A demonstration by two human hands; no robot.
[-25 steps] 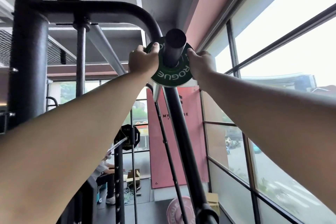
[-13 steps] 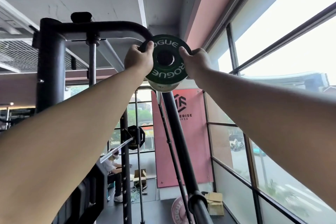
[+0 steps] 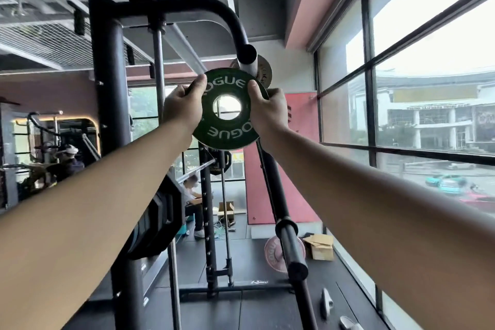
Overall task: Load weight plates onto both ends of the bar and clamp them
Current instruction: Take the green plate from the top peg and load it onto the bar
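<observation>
A small green ROGUE weight plate (image 3: 226, 132) hangs in the air in front of me, its centre hole empty with light showing through. My left hand (image 3: 183, 107) grips its left rim and my right hand (image 3: 267, 112) grips its right rim. Just above it juts the rack's storage peg (image 3: 247, 57), with a silver plate (image 3: 264, 72) still on it behind. Below, a black bar slants down to its bare sleeve (image 3: 290, 249), and a pink plate (image 3: 270, 253) sits behind that sleeve near the floor.
The black rack frame (image 3: 107, 88) stands at the left with dark plates (image 3: 158, 220) stored on it. Two clamps (image 3: 327, 303) lie on the floor at the lower right. A cardboard box (image 3: 321, 248) sits by the windows (image 3: 401, 88). People sit (image 3: 191, 195) further back.
The green plate was on the storage peg; both hands slid it off the end and brought it down below the peg. The view has tilted downward.
</observation>
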